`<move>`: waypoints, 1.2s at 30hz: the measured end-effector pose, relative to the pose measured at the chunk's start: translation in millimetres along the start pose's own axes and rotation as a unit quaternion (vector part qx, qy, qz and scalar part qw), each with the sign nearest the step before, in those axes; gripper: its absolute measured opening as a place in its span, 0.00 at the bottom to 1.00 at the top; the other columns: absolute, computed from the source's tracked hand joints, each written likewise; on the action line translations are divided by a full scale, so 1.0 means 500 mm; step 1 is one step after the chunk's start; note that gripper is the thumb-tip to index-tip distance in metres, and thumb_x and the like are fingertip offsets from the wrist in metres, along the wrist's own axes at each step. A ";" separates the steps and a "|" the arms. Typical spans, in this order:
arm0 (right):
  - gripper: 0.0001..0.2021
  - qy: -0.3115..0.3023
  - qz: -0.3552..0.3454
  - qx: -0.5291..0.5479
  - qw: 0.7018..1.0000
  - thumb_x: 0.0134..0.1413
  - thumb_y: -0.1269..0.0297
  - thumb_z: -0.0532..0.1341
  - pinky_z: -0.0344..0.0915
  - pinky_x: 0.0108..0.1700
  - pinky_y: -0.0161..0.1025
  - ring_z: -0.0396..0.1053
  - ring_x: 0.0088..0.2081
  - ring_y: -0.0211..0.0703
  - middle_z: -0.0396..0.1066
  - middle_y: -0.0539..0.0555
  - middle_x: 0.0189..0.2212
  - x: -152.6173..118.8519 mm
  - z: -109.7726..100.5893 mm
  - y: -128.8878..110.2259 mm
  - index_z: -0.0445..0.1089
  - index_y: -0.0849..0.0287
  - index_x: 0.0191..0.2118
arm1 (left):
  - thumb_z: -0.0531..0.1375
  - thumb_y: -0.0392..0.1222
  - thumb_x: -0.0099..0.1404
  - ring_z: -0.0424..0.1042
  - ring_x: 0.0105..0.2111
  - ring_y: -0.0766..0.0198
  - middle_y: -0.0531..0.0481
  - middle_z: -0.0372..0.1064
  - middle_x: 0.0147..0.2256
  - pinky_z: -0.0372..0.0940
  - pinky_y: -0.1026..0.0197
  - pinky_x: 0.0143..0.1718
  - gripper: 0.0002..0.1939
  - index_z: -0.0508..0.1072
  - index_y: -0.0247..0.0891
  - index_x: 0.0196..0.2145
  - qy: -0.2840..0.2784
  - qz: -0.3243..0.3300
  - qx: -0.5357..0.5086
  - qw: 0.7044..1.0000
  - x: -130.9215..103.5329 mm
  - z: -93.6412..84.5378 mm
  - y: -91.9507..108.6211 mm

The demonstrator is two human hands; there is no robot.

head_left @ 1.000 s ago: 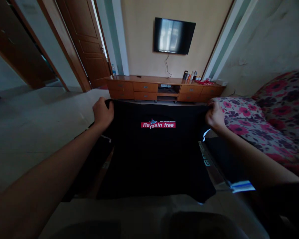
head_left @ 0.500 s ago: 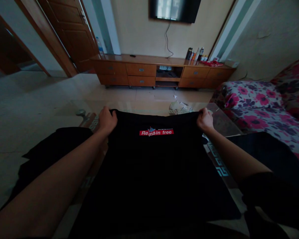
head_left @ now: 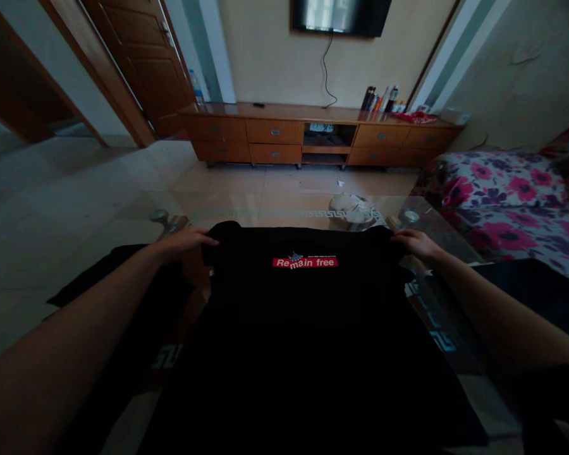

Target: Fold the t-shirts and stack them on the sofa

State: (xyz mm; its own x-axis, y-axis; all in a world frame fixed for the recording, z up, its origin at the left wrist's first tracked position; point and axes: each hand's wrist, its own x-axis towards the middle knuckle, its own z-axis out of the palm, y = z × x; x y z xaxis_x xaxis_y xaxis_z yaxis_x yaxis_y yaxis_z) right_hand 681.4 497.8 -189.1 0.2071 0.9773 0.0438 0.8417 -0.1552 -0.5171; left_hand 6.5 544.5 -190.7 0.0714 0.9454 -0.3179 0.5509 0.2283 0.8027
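A black T-shirt (head_left: 303,328) is spread across the glass table (head_left: 265,205), its red "Remain free" print facing up near the far edge. At its far left corner, my left hand (head_left: 187,241) has its fingers closed on the fabric by the shoulder. My right hand (head_left: 417,244) pinches the far right corner in the same way. The near part of the shirt runs down toward me and is too dark to show folds.
Dark cloth (head_left: 123,272) lies at the left and more dark fabric (head_left: 526,287) at the right. Beyond the table are a plastic bag (head_left: 353,208) and a wooden TV cabinet (head_left: 275,133). A floral sofa (head_left: 512,183) stands at the right.
The T-shirt's far edge has come lower and lies flatter, with its shoulders and sleeves showing. Both my hands have moved slightly outward, and their grip has shifted from fists to fingertips.
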 end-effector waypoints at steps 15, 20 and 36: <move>0.13 -0.159 -0.303 -0.135 0.930 0.61 0.64 0.56 0.65 0.52 0.42 0.70 0.45 0.48 0.73 0.58 0.44 -0.183 0.111 -0.259 0.73 0.56 0.48 | 0.54 0.50 0.69 0.73 0.43 0.52 0.43 0.73 0.40 0.66 0.51 0.48 0.13 0.74 0.41 0.38 0.068 0.295 0.418 0.856 -0.106 0.158 0.126; 0.29 -0.041 -0.183 -0.149 0.971 0.68 0.55 0.50 0.59 0.62 0.56 0.55 0.66 0.61 0.54 0.60 0.70 -0.155 0.176 -0.286 0.56 0.54 0.71 | 0.50 0.52 0.72 0.66 0.60 0.50 0.40 0.66 0.61 0.60 0.51 0.60 0.24 0.71 0.40 0.59 0.034 0.327 0.399 0.856 -0.080 0.235 0.116; 0.21 0.091 -0.098 -0.201 0.970 0.70 0.56 0.47 0.61 0.55 0.54 0.65 0.55 0.61 0.71 0.66 0.52 -0.154 0.202 -0.299 0.72 0.59 0.52 | 0.46 0.45 0.74 0.66 0.58 0.43 0.33 0.72 0.50 0.58 0.42 0.58 0.22 0.77 0.37 0.50 0.209 0.253 0.435 0.838 -0.111 0.290 0.114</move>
State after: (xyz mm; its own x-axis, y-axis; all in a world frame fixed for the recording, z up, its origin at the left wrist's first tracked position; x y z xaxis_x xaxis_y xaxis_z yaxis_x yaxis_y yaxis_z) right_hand 489.4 460.5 -201.3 0.0769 0.9577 0.2775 0.9927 -0.0477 -0.1104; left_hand 154.4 471.1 -200.6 0.2825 0.9104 0.3023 0.9488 -0.3115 0.0515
